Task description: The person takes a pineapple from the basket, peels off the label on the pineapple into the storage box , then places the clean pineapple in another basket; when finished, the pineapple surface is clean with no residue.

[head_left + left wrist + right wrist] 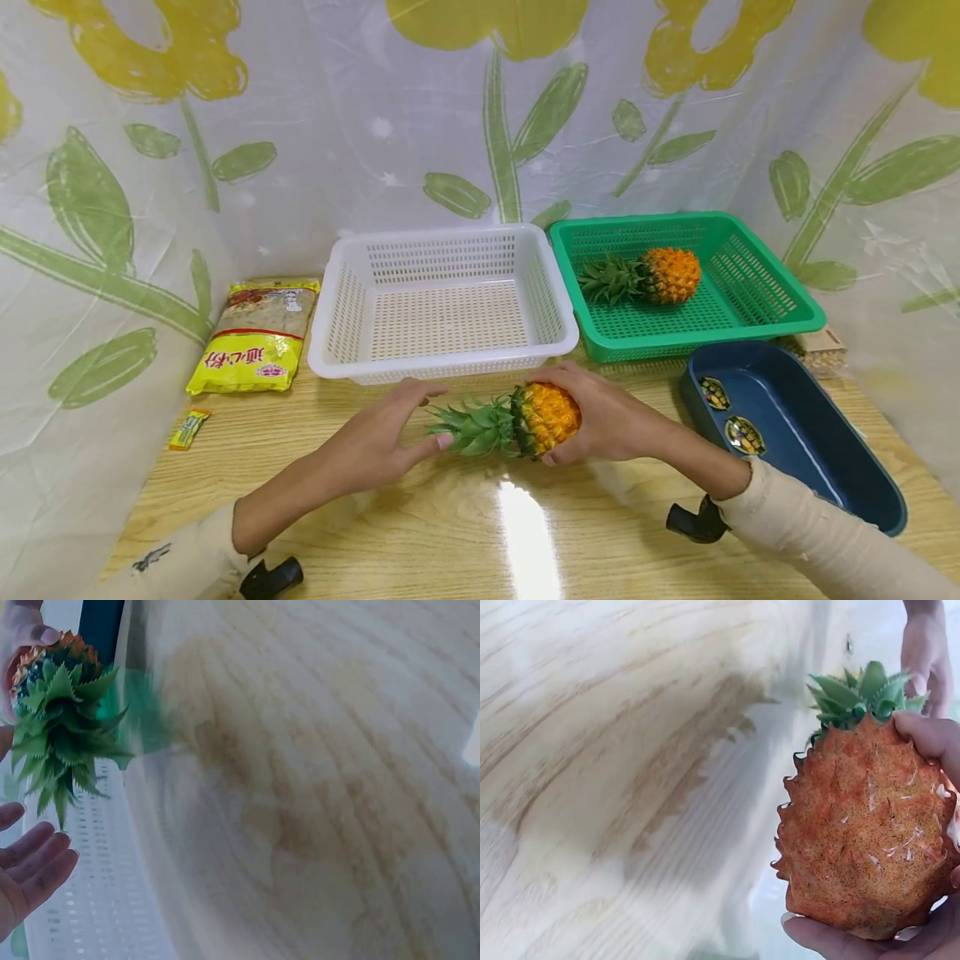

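Note:
A small pineapple (542, 414) lies sideways just above the wooden table (480, 533), its green crown pointing left. My right hand (592, 414) grips its orange body, thumb on top and fingers underneath; the right wrist view shows the pineapple (862, 832) close up in that hand (870, 941). My left hand (423, 417) is open, fingers straight, at the tip of the leaves. In the left wrist view the left hand (30, 870) sits just below the pineapple's crown (60, 742); I cannot tell whether they touch.
A white basket (333, 308) stands behind the hands. Beside it, a green basket (750, 283) holds a second pineapple (667, 275). A dark blue tray (795, 417) sits at the right. A yellow food packet (255, 333) and a small sachet (187, 429) lie at the left.

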Tool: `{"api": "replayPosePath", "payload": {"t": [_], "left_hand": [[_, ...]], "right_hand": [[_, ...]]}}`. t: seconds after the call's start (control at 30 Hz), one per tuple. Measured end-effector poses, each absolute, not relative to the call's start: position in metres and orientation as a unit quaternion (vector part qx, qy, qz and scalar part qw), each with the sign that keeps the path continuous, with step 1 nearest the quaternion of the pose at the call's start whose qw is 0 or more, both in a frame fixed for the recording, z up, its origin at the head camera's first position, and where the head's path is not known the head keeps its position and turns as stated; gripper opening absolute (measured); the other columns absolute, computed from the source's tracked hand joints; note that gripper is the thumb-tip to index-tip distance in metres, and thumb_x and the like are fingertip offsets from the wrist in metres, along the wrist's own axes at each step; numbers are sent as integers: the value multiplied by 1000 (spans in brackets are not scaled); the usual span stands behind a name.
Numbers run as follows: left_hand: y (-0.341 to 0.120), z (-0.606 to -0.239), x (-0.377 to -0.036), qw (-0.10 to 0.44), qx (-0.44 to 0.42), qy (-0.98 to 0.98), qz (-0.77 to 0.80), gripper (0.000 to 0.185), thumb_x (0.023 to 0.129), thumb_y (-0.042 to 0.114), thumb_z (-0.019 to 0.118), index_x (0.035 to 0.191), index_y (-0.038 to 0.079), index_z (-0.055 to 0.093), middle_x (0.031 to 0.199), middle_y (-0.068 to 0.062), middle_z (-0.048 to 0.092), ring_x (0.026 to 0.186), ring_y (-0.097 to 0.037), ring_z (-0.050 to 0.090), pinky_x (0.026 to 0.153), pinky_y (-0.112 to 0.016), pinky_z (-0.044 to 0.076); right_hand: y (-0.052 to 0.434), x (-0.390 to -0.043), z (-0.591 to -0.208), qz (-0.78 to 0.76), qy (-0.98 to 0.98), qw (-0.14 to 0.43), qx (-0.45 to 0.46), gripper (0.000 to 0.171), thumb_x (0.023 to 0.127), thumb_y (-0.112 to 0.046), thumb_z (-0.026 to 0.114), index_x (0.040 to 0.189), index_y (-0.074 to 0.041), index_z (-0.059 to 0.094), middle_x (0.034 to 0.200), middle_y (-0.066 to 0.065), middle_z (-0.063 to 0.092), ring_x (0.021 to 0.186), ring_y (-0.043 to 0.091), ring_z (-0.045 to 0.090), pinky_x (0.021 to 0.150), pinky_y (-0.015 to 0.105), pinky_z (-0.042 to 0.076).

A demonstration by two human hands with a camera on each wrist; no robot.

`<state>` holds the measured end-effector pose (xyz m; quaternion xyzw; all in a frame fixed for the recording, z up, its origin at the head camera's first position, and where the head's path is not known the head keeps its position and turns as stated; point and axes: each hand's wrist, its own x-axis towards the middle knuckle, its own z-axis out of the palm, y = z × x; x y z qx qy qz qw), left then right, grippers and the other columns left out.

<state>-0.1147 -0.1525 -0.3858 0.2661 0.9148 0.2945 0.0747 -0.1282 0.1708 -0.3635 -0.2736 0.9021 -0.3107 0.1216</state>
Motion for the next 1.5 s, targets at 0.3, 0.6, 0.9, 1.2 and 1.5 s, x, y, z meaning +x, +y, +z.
{"api": "replayPosePath", "payload": {"t": [0.3, 0.6, 0.9, 1.2, 1.5], "left_hand": [[-160, -375, -123, 34, 276, 911, 304, 61, 96, 47, 64, 145, 14, 47, 137, -5, 54, 122, -29, 57, 98, -50, 51], [-170, -368, -140, -44, 285, 906, 311, 55, 93, 31, 73, 139, 9, 51, 133, -8, 58, 115, -26, 61, 94, -45, 52], [-178, -364, -156, -87, 284, 898, 326, 48, 92, 26, 75, 132, 7, 57, 126, -9, 63, 110, -25, 61, 94, -46, 51], [-185, -367, -174, -28, 276, 913, 299, 46, 95, 32, 70, 132, 7, 59, 126, -9, 63, 110, -32, 63, 92, -49, 52], [-185, -369, -188, 43, 280, 920, 271, 46, 96, 36, 68, 132, 10, 59, 125, -10, 67, 109, -28, 64, 93, -49, 53]], "right_hand": [[188, -129, -356, -319, 889, 116, -307, 93, 65, -25, 95, 144, -33, 48, 132, 4, 50, 102, 20, 57, 77, 33, 54], [205, -131, -343, -341, 878, 111, -317, 90, 66, -25, 95, 144, -30, 50, 138, 2, 46, 104, 19, 55, 78, 31, 55], [221, -133, -329, -340, 874, 120, -325, 89, 69, -35, 94, 145, -24, 50, 138, 2, 44, 108, 20, 54, 79, 32, 56], [232, -138, -316, -329, 874, 121, -335, 79, 73, -41, 90, 141, -29, 53, 125, -3, 52, 95, 16, 54, 71, 30, 55], [245, -145, -307, -315, 884, 118, -325, 78, 75, -39, 89, 141, -26, 52, 122, -4, 55, 94, 15, 55, 70, 29, 55]]}}
